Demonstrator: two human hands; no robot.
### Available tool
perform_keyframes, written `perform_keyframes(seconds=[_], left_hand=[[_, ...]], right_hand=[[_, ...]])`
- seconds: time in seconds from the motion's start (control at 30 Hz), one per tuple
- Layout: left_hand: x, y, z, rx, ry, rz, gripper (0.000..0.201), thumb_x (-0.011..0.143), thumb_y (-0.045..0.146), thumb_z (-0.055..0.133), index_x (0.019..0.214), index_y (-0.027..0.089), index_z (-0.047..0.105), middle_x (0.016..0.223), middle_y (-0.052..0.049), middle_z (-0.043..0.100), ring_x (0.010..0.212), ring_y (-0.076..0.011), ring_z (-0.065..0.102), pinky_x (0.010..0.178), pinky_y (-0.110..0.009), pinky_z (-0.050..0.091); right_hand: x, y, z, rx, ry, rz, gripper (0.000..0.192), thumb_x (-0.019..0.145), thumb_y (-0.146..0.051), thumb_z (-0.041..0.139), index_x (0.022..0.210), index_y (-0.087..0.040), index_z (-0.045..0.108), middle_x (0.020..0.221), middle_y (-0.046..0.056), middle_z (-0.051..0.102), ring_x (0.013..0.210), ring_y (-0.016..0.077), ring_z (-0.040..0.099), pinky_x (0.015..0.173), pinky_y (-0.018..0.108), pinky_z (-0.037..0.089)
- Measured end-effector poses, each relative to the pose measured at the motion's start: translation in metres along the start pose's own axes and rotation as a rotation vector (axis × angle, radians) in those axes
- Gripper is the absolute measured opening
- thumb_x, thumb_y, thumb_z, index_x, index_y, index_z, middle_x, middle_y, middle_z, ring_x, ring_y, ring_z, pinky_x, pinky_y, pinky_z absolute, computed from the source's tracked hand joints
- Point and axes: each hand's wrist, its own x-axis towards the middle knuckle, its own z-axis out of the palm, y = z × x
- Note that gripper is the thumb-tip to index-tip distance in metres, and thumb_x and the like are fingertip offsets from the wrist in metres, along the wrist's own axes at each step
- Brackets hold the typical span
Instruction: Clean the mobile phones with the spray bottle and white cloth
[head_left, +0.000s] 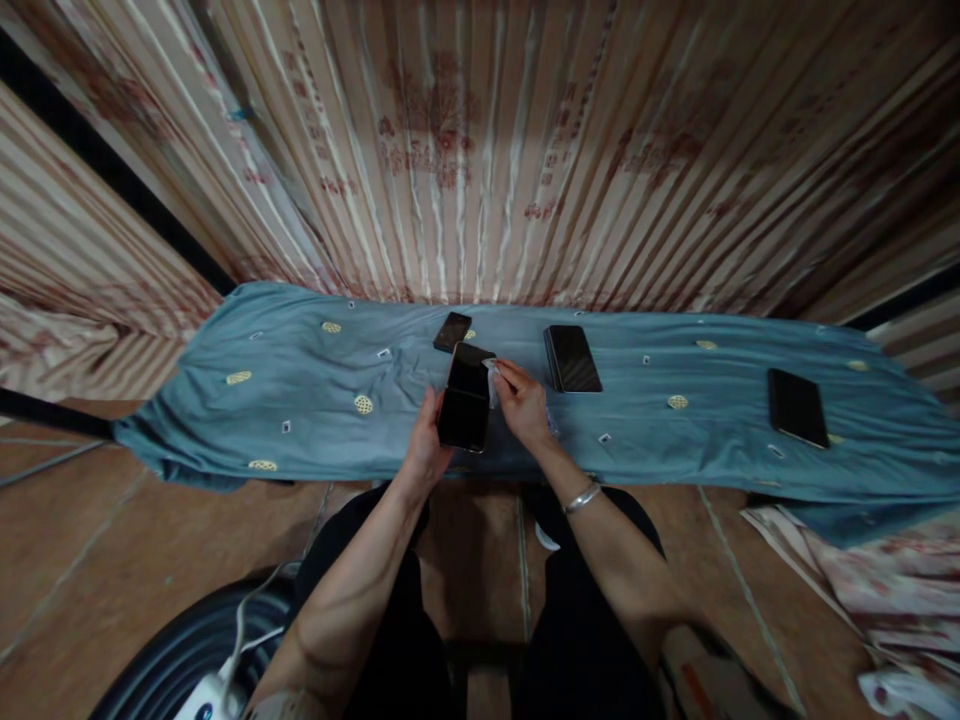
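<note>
My left hand (427, 438) grips a black folding phone (463, 420) by its lower left edge. The phone is opened out, with its upper half tilted away from me. Between the fingers of my right hand (523, 402) is a thin white wipe (491, 370), right at the edge of the phone's upper half. Just behind the phone, a small dark phone-like device (453, 332) lies on the blue cloth. To the right of my right hand lies a larger dark device (576, 358), which looks like a folded tablet or a stack of two.
A blue patterned cloth (300, 420) covers the long narrow table. Another dark flat device (796, 408) lies toward its right end. A pleated curtain (480, 180) hangs behind. On the floor at lower left are a black coil (172, 640) and a white power strip (210, 698).
</note>
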Motion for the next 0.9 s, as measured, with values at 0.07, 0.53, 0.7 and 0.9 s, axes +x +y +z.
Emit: perform_keyframes(seconds=[0.07, 0.53, 0.7, 0.9], left_hand=[[-0.001, -0.001, 0.0, 0.001, -0.01, -0.008, 0.044, 0.098, 0.047, 0.048, 0.105, 0.011, 0.074, 0.103, -0.013, 0.078, 0.108, -0.0266, 0.071, 0.092, -0.035, 0.056], [-0.002, -0.014, -0.004, 0.084, -0.148, -0.049, 0.051, 0.095, 0.054, 0.051, 0.116, 0.013, 0.072, 0.101, -0.012, 0.078, 0.105, -0.0301, 0.072, 0.092, -0.042, 0.058], [-0.001, -0.015, -0.004, 0.103, -0.136, -0.065, 0.052, 0.095, 0.056, 0.05, 0.118, 0.014, 0.071, 0.099, -0.012, 0.078, 0.1, -0.0306, 0.073, 0.09, -0.043, 0.058], [-0.003, -0.016, -0.003, 0.124, -0.146, -0.056, 0.052, 0.095, 0.055, 0.05, 0.117, 0.014, 0.071, 0.096, -0.01, 0.078, 0.1, -0.0284, 0.073, 0.089, -0.04, 0.058]], right_hand=[[0.003, 0.004, -0.001, 0.004, 0.012, 0.026, 0.034, 0.095, -0.032, 0.05, 0.116, -0.023, 0.075, 0.126, 0.006, 0.073, 0.121, 0.0232, 0.066, 0.112, 0.041, 0.047], [0.013, 0.021, -0.005, -0.051, 0.036, 0.004, 0.035, 0.098, -0.038, 0.047, 0.115, -0.024, 0.074, 0.119, 0.007, 0.075, 0.116, 0.0251, 0.068, 0.108, 0.044, 0.05], [0.012, 0.021, -0.005, -0.133, 0.015, -0.06, 0.038, 0.099, -0.036, 0.043, 0.119, -0.021, 0.072, 0.124, 0.01, 0.073, 0.12, 0.0256, 0.065, 0.11, 0.045, 0.049], [0.011, 0.018, -0.006, -0.172, -0.005, -0.118, 0.04, 0.1, -0.032, 0.039, 0.122, -0.017, 0.07, 0.128, 0.013, 0.071, 0.121, 0.0266, 0.064, 0.11, 0.047, 0.049]])
